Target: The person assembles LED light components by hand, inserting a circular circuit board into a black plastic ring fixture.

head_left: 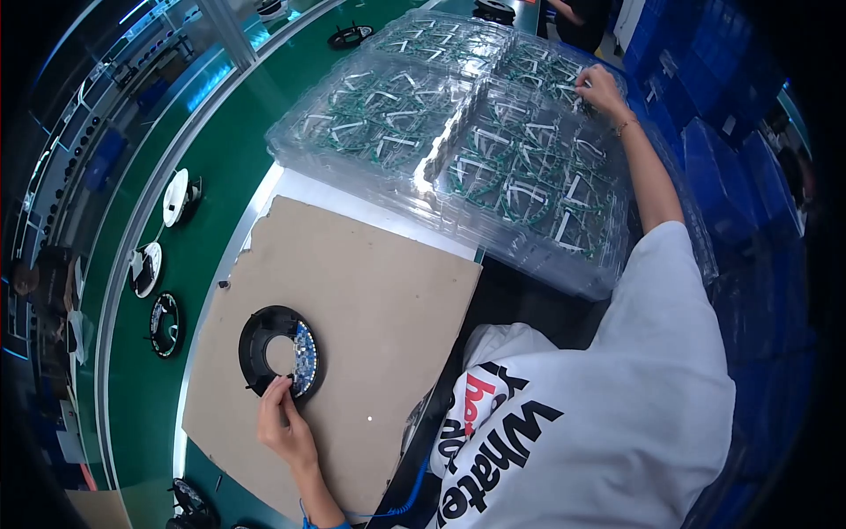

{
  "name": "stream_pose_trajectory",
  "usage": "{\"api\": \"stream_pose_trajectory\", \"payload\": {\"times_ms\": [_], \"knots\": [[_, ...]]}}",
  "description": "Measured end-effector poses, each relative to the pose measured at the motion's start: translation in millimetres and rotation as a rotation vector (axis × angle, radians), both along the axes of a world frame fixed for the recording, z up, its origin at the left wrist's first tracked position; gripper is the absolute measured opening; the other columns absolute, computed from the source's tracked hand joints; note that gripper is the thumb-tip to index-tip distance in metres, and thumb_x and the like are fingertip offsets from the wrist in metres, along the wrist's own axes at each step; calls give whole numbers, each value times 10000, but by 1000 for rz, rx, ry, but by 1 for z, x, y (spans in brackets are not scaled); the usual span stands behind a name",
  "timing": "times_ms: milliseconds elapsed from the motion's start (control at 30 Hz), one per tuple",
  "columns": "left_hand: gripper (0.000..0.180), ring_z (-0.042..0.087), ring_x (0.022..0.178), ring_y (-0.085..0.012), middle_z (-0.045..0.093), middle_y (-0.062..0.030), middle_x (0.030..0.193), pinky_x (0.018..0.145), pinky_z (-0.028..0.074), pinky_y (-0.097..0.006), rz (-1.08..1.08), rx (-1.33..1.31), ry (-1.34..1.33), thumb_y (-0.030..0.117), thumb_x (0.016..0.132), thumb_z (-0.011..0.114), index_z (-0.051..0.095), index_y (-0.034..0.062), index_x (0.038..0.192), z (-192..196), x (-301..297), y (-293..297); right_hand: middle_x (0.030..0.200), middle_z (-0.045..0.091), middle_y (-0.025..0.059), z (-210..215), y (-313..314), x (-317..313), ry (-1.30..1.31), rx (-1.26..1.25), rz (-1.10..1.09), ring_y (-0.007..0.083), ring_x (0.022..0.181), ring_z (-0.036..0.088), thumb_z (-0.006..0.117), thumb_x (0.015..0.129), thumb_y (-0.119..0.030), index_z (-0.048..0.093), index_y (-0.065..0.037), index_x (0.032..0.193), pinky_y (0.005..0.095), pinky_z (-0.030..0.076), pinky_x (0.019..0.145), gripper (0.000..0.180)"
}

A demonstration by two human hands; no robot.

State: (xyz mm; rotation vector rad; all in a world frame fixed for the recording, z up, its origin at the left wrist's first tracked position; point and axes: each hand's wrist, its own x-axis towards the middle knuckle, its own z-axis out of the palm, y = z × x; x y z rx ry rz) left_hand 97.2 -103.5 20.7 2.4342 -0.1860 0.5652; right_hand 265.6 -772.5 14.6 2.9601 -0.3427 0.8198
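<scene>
A black ring-shaped housing (pixel 258 346) lies on the brown cardboard sheet, with a blue circuit board (pixel 305 357) along its right side. At the ring's lower rim, my left hand (pixel 286 429) pinches the edge between thumb and fingers. My right arm stretches far forward, and my right hand (pixel 602 91) is over the far right part of the clear plastic trays (pixel 410 181). Its fingertips are pressed together among the green wire loops (pixel 526 201) with white strips; whatever they grip is too small to make out.
The cardboard sheet (pixel 352 273) covers the near work surface. Along the green conveyor (pixel 216 163) at left stand white round parts (pixel 176 197) and another black ring (pixel 164 324). Blue bins (pixel 718 167) line the right. A person (pixel 577 19) is at the far end.
</scene>
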Motion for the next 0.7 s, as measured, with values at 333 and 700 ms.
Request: {"api": "stream_pose_trajectory", "payload": {"times_ms": [333, 700], "knots": [[145, 630, 866, -252, 650, -130, 868, 772, 485, -319, -24, 24, 12, -97, 765, 555, 628, -12, 858, 15, 4, -11, 800, 586, 1, 89, 98, 27, 72, 674, 581, 72, 762, 567, 617, 839, -154, 563, -24, 895, 200, 450, 687, 152], [126, 605, 774, -198, 646, -105, 896, 714, 462, -272, 131, -293, -28, -5, 786, 598, 643, 13, 902, 74, 37, -54, 808, 547, 20, 110, 376, 46, 764, 786, 1588, 81, 738, 533, 620, 822, -129, 550, 1, 859, 219, 474, 694, 152]]}}
